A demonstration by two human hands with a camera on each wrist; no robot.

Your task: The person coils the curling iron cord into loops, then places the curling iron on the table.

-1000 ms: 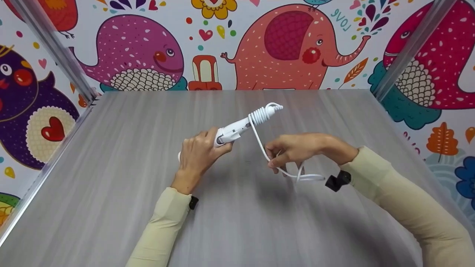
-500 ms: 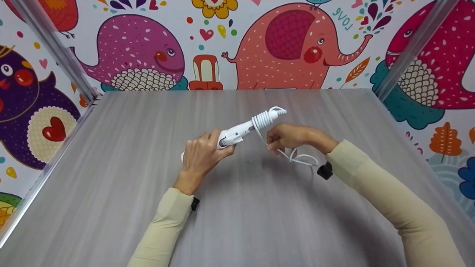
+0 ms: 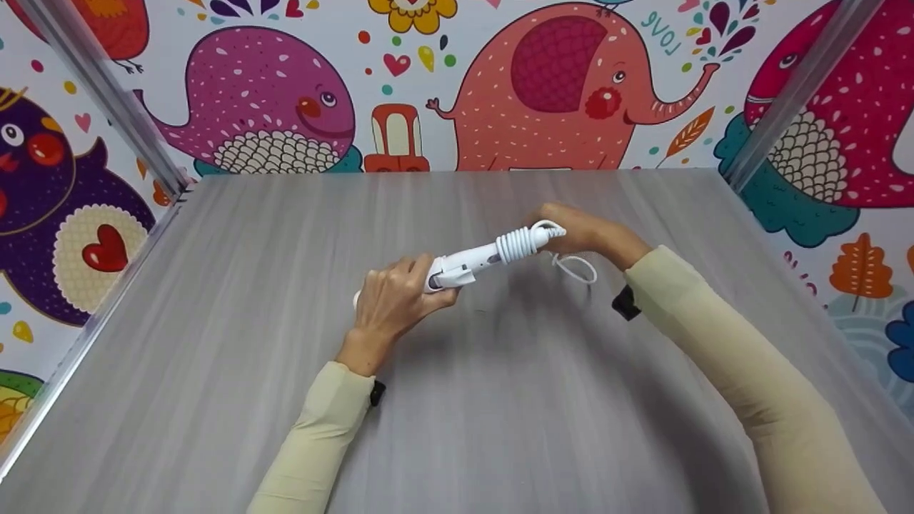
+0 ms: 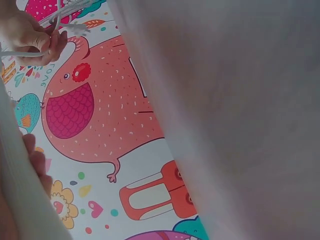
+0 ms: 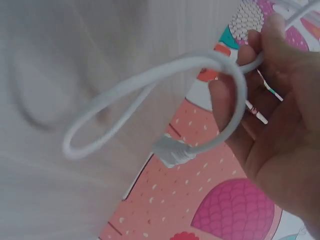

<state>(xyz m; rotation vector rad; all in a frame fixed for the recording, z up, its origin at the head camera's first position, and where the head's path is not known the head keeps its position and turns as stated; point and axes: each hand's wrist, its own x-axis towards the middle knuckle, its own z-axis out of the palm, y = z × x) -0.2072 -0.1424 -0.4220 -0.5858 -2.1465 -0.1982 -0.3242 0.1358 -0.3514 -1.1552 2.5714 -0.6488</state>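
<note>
My left hand (image 3: 391, 296) grips a white hair iron (image 3: 464, 265), which looks like a curling iron, tilted up to the right over the table. Its white cord (image 3: 518, 245) is wound in several turns round the handle end. Past that end, my right hand (image 3: 571, 227) is partly hidden behind it. In the right wrist view, the right thumb and fingers pinch the cord (image 5: 120, 90), whose free length hangs in a loop with a white plug (image 5: 172, 150) at its end. The left wrist view shows the left fingertips (image 4: 37, 162) round the pale body.
The grey wood-grain table (image 3: 457, 414) lies under both hands. A wall printed with cartoon elephants and whales (image 3: 271, 100) stands behind it, and metal posts (image 3: 800, 100) rise at the far corners.
My right hand has carried the cord up and away, passing behind the iron's end. The loose loop now shows less. The iron has shifted slightly right, its cord end dipping lower.
</note>
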